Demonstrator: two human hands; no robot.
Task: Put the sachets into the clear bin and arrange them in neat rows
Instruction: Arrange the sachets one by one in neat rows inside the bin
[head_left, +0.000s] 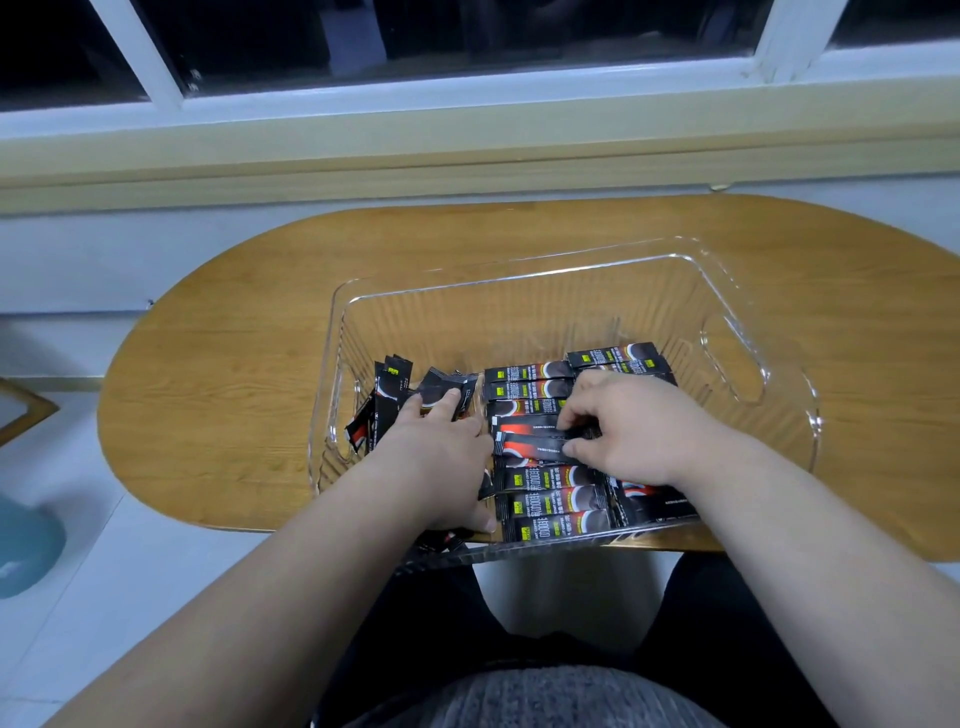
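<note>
Clear bin (813, 415) at near edge of table (234, 338), both hands inside.

Right hand (634, 431): thumb and curled fingertips closed in a pinch on one sachet (524, 430), red side up. Grips it at its right end; rest of sachet extends leftward from the pinch, lying crosswise in the middle column of the bin, between neighbours above and below.

Left hand (441, 447): fingers extended and slack, not clamped on anything. Fingertips rest on loose sachets (441, 387) in left part of bin; thumb points toward near wall. Touches left ends of the middle column with its inner edge.

Count, one bin and two hands. Middle column: about eight sachets in a flat row, long sides touching, running from mid-bin to near wall. Right column: two visible beyond right hand, at least one more below the wrist by near wall; remainder hidden under the hand. Left part: a disordered group, some leaning upright against left wall (387, 395), number not countable. Far third of bin floor bare.

Behind table, window (467, 31) with white frame.
</note>
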